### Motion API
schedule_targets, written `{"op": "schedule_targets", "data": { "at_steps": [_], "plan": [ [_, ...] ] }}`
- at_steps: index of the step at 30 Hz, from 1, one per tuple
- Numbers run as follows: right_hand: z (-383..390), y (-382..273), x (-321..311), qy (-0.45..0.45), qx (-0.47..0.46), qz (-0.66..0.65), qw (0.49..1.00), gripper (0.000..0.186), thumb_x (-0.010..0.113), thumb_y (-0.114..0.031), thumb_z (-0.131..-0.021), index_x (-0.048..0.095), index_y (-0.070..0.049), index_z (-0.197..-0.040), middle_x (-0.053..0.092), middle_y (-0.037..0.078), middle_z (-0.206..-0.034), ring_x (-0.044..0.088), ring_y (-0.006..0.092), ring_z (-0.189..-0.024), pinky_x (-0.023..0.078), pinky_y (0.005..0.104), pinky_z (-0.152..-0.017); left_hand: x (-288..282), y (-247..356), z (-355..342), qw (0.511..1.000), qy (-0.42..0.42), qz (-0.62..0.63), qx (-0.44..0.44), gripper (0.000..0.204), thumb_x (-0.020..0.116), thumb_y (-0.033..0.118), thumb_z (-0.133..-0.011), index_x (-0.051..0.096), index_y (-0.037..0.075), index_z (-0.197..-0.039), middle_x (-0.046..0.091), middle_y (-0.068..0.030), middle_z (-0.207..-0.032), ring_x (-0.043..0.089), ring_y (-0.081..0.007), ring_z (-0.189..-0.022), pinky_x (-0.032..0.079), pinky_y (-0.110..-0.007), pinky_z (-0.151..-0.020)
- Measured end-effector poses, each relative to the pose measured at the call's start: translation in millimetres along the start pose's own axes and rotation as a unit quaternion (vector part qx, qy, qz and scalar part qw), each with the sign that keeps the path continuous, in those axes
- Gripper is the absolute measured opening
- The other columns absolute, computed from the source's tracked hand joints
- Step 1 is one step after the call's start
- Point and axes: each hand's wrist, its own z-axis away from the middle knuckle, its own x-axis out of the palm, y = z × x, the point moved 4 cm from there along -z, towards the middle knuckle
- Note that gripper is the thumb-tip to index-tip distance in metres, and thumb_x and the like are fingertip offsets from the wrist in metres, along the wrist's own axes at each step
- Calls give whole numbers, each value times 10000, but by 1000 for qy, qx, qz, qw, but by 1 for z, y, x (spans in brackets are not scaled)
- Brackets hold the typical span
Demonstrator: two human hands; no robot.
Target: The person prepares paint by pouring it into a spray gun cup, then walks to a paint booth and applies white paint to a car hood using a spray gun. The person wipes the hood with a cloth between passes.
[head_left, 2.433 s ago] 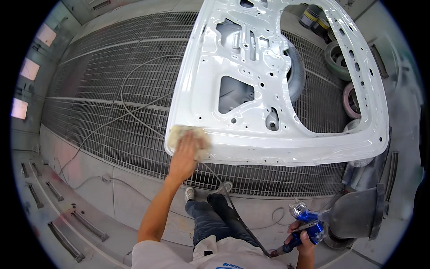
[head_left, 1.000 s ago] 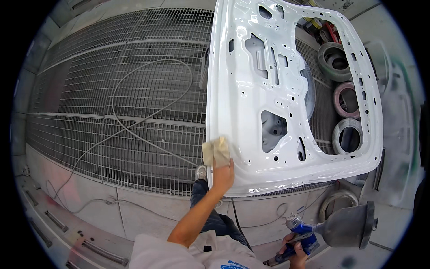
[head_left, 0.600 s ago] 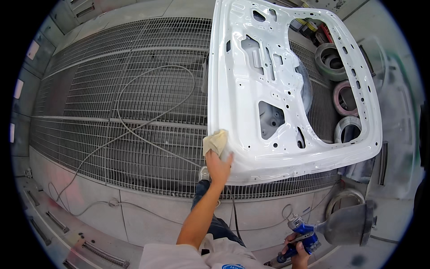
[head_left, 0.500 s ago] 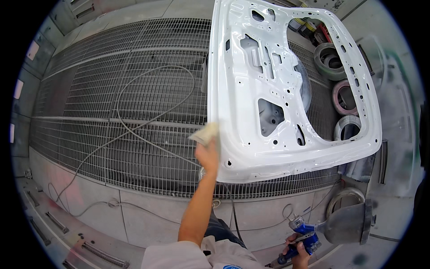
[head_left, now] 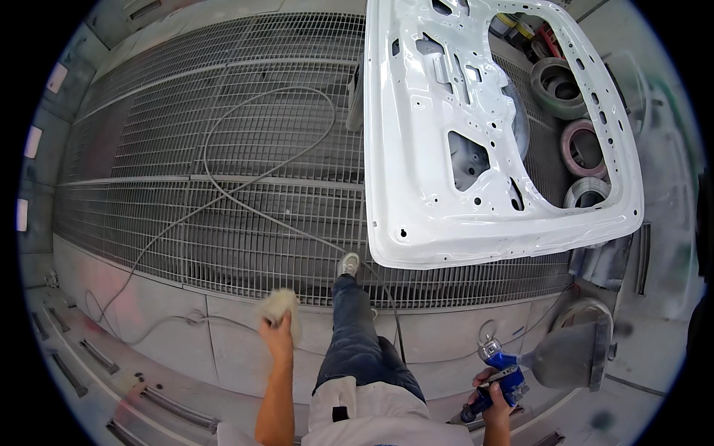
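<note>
My left hand [head_left: 277, 338] is closed around a crumpled cream cloth [head_left: 278, 303], held low in front of me and apart from the panel. Closed on the handle of a blue spray gun [head_left: 509, 380], my right hand [head_left: 497, 406] is at the lower right. A large grey cup [head_left: 567, 355] is attached to the gun and points to the right. The glossy white vehicle tailgate panel [head_left: 407, 167], with its cut-outs and holes, lies raised above the floor at the upper right; neither hand touches it.
A thin hose [head_left: 260, 212] loops across the metal floor grating [head_left: 149, 141]. My leg [head_left: 348, 323] stretches forward, the shoe on the grating's edge. Rolls of tape or rings [head_left: 583, 146] and cans [head_left: 520, 31] show through and beyond the panel's opening.
My left hand has left the panel's left edge with the cloth, drawing back toward me and leftward. My leg has come into sight. The panel appears farther up and right; the right hand keeps the gun.
</note>
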Motion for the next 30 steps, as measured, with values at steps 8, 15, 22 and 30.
{"op": "schedule_targets", "data": {
  "at_steps": [8,15,22,30],
  "plan": [
    [18,34,58,75,7,9,997,384,657,-233,-863,517,37,-1097,568,132,-971,612,182,-809,579,295,-493,0,36,-49,990,-31,53,-127,325,676,55,-796,593,-58,-1089,649,-123,-1012,618,-196,-895,481,-293,-796],
    [14,63,175,221,75,-21,972,322,640,-184,-869,526,7,-1102,563,120,-986,605,180,-825,572,296,-527,63,78,-208,952,-229,24,-202,378,612,75,-819,578,-6,-1186,642,-88,-1027,628,-224,-902,495,-344,-786],
    [14,84,300,232,116,-117,959,373,656,-211,-886,510,-15,-1168,567,113,-1049,595,189,-929,589,314,-578,66,102,-297,906,-330,-35,-264,352,575,104,-889,538,-8,-1221,635,-104,-1096,631,-219,-967,503,-335,-841],
    [41,104,402,360,80,-197,909,404,678,-222,-867,507,0,-1157,567,115,-1034,597,209,-915,584,334,-560,66,139,-345,859,-398,-140,-290,351,589,95,-906,505,15,-1237,613,-105,-1137,632,-233,-994,529,-360,-840]
  ]
}}
